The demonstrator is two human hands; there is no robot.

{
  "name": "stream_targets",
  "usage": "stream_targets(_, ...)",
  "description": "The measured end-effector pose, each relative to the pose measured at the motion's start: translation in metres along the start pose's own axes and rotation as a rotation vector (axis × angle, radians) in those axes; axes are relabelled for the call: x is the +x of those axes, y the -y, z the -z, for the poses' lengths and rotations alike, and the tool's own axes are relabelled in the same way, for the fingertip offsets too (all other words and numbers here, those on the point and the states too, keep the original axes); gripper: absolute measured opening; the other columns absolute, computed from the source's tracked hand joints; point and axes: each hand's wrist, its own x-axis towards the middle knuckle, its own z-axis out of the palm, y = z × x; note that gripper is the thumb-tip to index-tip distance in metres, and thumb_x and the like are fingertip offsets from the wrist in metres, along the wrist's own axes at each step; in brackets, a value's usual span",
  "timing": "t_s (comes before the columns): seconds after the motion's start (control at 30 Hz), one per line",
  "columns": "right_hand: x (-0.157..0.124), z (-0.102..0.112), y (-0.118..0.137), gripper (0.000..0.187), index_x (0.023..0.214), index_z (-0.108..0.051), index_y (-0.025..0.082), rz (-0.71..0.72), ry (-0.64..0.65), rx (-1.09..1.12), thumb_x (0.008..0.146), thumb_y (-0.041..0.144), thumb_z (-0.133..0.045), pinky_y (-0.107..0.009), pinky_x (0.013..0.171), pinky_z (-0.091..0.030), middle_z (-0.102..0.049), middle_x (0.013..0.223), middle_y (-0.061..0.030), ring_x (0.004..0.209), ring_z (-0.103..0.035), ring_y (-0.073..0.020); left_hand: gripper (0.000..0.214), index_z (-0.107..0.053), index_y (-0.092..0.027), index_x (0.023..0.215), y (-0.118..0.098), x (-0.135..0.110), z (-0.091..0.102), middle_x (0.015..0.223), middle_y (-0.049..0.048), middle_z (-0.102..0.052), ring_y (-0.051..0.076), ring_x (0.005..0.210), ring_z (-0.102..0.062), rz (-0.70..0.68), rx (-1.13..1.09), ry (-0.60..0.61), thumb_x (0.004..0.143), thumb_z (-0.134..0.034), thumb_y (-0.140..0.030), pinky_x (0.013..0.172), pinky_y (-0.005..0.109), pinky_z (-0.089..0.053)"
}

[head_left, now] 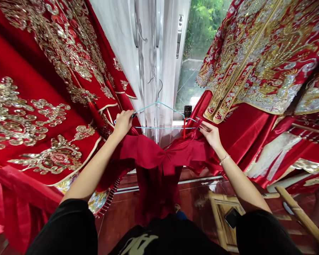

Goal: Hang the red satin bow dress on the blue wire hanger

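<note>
A red off-shoulder dress point(149, 152) hangs in front of me from a thin light-blue wire hanger point(164, 127). My left hand point(123, 122) is closed around the hanger's left end, close to the dress's shoulder. At the right end, my right hand point(210, 134) pinches a red strap of the dress beside the hanger. The hanger's hook point(160, 86) points up and is free of any rail. A small black tag point(188, 111) on a red ribbon hangs near the hanger's right arm. The lower skirt falls toward the floor in shadow.
Red garments with gold sequins point(55, 152) hang at the left, and a beaded red jacket point(250, 67) at the right. Behind are a white curtain point(117, 32) and a window point(202, 46). A bamboo chair point(218, 212) bearing a phone point(231, 217) stands low right.
</note>
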Motion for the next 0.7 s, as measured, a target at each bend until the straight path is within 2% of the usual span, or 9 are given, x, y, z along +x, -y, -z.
stream_targets(0.13,0.026,-0.011,0.014,0.038,0.105,-0.078,0.019,0.089,0.110,-0.144,0.071,0.036,-0.078,-0.052,0.107,-0.052,-0.077,0.116,-0.0093,0.110,-0.071,-0.0303,0.042,-0.063,-0.020,0.122,0.001,-0.002,-0.004,0.115,0.0135,-0.070,0.032,0.106,-0.058,-0.013,-0.046,0.015,0.088,-0.040,-0.013,0.089,0.044,-0.043)
stream_targets(0.3,0.056,-0.029,0.047,0.014,0.085,-0.075,0.021,0.297,0.319,-0.424,0.076,0.031,-0.071,-0.045,0.095,-0.056,-0.077,0.094,-0.0079,0.093,-0.071,-0.0256,0.042,-0.064,-0.018,0.121,-0.001,-0.002,-0.007,0.114,0.0143,-0.071,0.031,0.104,-0.060,-0.020,-0.089,0.012,0.088,-0.040,-0.012,0.088,0.044,-0.043)
stream_targets(0.37,0.067,-0.025,0.060,0.010,0.083,-0.071,0.021,0.345,0.381,-0.441,0.075,0.027,-0.071,-0.042,0.091,-0.055,-0.072,0.091,-0.0056,0.089,-0.068,-0.0226,0.042,-0.064,-0.017,0.123,-0.001,-0.002,-0.006,0.110,0.0148,-0.071,0.032,0.105,-0.060,-0.006,-0.060,-0.005,0.089,-0.040,-0.013,0.091,0.046,-0.043)
stream_targets(0.47,0.073,-0.005,0.070,0.021,0.094,-0.067,0.024,0.323,0.332,-0.353,0.073,0.024,-0.070,-0.038,0.091,-0.054,-0.066,0.097,-0.0028,0.093,-0.063,-0.0192,0.043,-0.061,-0.017,0.131,-0.003,-0.008,-0.004,0.117,0.0157,-0.068,0.033,0.111,-0.058,-0.031,-0.037,-0.064,0.094,-0.039,-0.020,0.097,0.050,-0.043)
stream_targets(0.53,0.067,0.010,0.067,0.022,0.096,-0.066,0.024,0.278,0.267,-0.343,0.075,0.022,-0.067,-0.035,0.089,-0.053,-0.064,0.097,-0.0022,0.092,-0.061,-0.0179,0.046,-0.054,-0.018,0.140,-0.004,-0.022,-0.002,0.131,0.0172,-0.061,0.033,0.121,-0.054,-0.064,-0.060,-0.151,0.096,-0.041,-0.026,0.103,0.051,-0.041)
stream_targets(0.6,0.055,0.022,0.059,0.017,0.091,-0.067,0.023,0.245,0.256,-0.403,0.075,0.020,-0.063,-0.034,0.083,-0.053,-0.063,0.097,-0.0033,0.088,-0.060,-0.0173,0.050,-0.049,-0.020,0.145,-0.004,-0.044,0.002,0.142,0.0177,-0.052,0.032,0.133,-0.047,-0.081,-0.087,-0.253,0.097,-0.044,-0.031,0.110,0.050,-0.038)
stream_targets(0.67,0.039,0.027,0.047,0.019,0.089,-0.070,0.023,0.214,0.351,-0.454,0.075,0.018,-0.059,-0.033,0.077,-0.053,-0.065,0.102,-0.0055,0.083,-0.059,-0.0171,0.047,-0.053,-0.025,0.142,0.001,-0.070,0.009,0.143,0.0164,-0.052,0.032,0.136,-0.046,-0.105,-0.084,-0.299,0.097,-0.046,-0.034,0.113,0.051,-0.035)
stream_targets(0.7,0.031,0.027,0.040,0.021,0.091,-0.070,0.022,0.201,0.434,-0.464,0.075,0.017,-0.057,-0.034,0.075,-0.053,-0.066,0.106,-0.0067,0.082,-0.060,-0.0173,0.042,-0.058,-0.028,0.137,0.004,-0.083,0.013,0.137,0.0152,-0.057,0.031,0.132,-0.050,-0.140,-0.069,-0.275,0.097,-0.046,-0.035,0.112,0.051,-0.036)
